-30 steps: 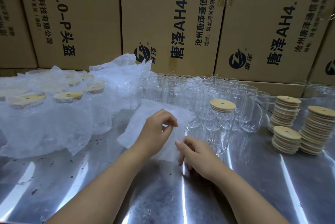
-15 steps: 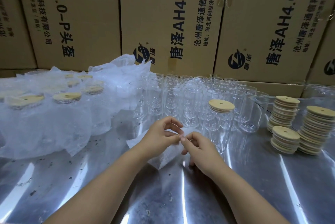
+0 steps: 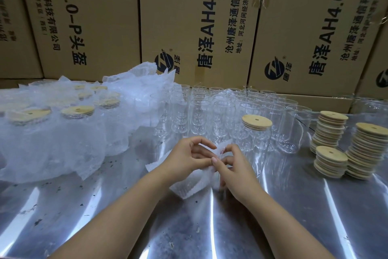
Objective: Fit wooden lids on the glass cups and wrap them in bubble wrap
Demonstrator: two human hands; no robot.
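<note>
A small bubble wrap sheet (image 3: 189, 185) hangs between my hands at the table's middle. My left hand (image 3: 186, 158) pinches its upper edge with thumb and fingers. My right hand (image 3: 233, 166) pinches the same edge right beside it, fingertips almost touching. Just behind my right hand stands a glass cup (image 3: 259, 139) with a wooden lid (image 3: 256, 121) on it. Several bare glass cups (image 3: 199, 116) stand in rows behind. Three stacks of wooden lids (image 3: 331, 160) sit at the right.
Wrapped, lidded cups under bubble wrap (image 3: 63, 124) fill the left of the shiny metal table (image 3: 126, 227). Large cardboard boxes (image 3: 199, 27) form a wall along the table's far edge.
The flat sheet was lifted off the table and gathered. Both hands came together at its top edge and now pinch it close to each other.
</note>
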